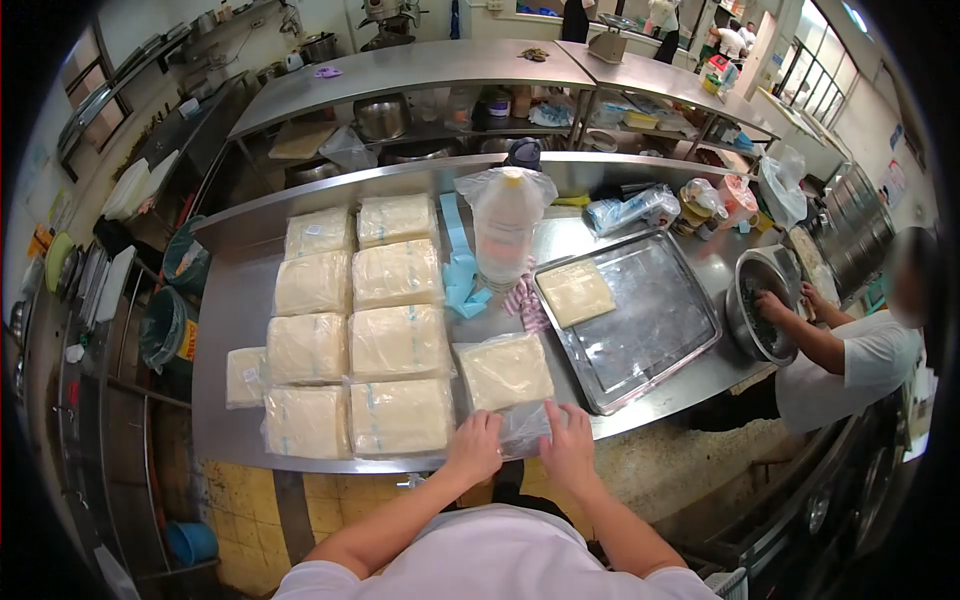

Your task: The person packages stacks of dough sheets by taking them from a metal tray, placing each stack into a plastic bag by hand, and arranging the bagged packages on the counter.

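A clear plastic bag point(522, 430) holds a pale, flat square stack point(507, 372) at the table's front edge. Its loose near end lies between my hands. My left hand point(475, 446) pinches the bag's left corner with bent fingers, and my right hand point(568, 446) grips the right corner. To the left, several similar bagged stacks point(400, 342) lie in two columns, with a smaller packet point(245, 377) beside them. Another pale square slab point(577, 293) rests in the upper left of a metal tray point(650, 345) on my right.
A large clear bottle point(505, 225) stands behind the bag, beside blue strips point(461, 270) and a striped cloth point(527, 303). At right, another person point(850, 350) works with both hands at a metal bowl point(740, 310). A raised metal ledge point(380, 187) runs along the table's back.
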Available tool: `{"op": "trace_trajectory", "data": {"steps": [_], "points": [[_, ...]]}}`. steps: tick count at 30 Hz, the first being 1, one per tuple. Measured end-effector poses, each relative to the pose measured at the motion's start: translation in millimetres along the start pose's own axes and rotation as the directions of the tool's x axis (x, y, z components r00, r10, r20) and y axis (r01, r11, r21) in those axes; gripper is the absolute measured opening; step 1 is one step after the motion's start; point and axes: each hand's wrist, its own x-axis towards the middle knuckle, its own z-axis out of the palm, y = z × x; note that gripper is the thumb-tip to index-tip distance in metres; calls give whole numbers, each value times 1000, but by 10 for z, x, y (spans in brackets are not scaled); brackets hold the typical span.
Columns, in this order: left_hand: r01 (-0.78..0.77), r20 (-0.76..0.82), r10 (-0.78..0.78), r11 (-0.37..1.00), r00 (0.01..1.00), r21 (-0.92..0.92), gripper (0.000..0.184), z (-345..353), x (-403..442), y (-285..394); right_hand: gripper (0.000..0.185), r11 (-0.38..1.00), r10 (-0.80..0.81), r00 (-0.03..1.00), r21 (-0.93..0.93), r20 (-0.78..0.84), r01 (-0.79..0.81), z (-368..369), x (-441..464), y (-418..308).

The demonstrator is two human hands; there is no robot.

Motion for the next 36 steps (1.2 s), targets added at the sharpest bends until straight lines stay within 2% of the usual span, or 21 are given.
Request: {"op": "trace_trajectory", "data": {"steps": [1,4,6,7,9,11,12,13,16,19,21,22,24,26,27,29,30,32,33,34,36], "points": [[51,142,-55,998,988,35,39,19,11,-11,48,998,-64,997,-26,42,66,57,38,163],[124,499,-198,976,844,177,36,-133,135,108,40,995,53,885,-101,462,-7,293,-87,601],[97,670,-258,959,696,268,37,-399,238,315,36,990,82,835,-142,543,-5,16,96,510],[106,585,-190,979,789,176,41,-398,293,329,35,987,102,803,-162,587,-6,-127,227,397],[80,352,-74,997,933,-2,50,-343,450,302,39,999,4,912,41,411,-23,-111,526,255],[22,131,-41,989,991,143,59,-39,764,94,49,965,-176,964,230,200,128,214,889,191],[7,22,-12,976,1000,217,65,114,881,-10,53,986,-156,958,102,241,135,556,993,279],[77,3,-79,973,997,218,68,202,934,-95,57,989,-134,951,-29,279,148,871,1083,418],[276,-82,-264,932,961,236,74,270,941,-152,56,988,-128,973,-64,193,142,1110,1113,602],[311,-161,-299,949,941,58,76,351,624,-9,52,974,121,939,143,322,-174,687,834,508],[475,-215,-512,857,832,-201,67,444,279,162,45,979,163,958,82,237,-187,542,428,564],[526,-221,-604,786,765,-326,63,508,148,211,41,960,238,940,87,244,-265,585,258,617],[616,-46,-746,581,664,-531,48,663,37,117,34,904,387,885,85,258,-420,614,30,713],[670,220,-769,332,600,-664,37,711,-48,42,25,694,513,646,170,565,-699,610,16,837],[669,242,-757,322,607,-670,36,725,-89,0,22,555,516,492,164,701,-816,556,60,842],[664,279,-730,308,624,-681,35,724,-135,-117,17,398,424,401,231,812,-888,388,100,856],[697,351,-723,246,595,-674,28,547,-142,-40,15,312,367,361,252,858,-916,302,122,859],[519,474,-680,-159,559,-840,23,450,-237,42,13,-1,218,337,346,916,-938,249,128,960],[394,531,-639,-359,556,-846,21,430,-268,53,13,-166,139,338,358,931,-919,204,148,940],[274,513,-494,-478,702,-835,20,422,-285,65,16,-290,127,365,386,922,-876,198,190,897],[88,325,-200,-718,924,-690,19,431,-270,115,24,-520,121,421,419,899,-744,204,333,818]]}}
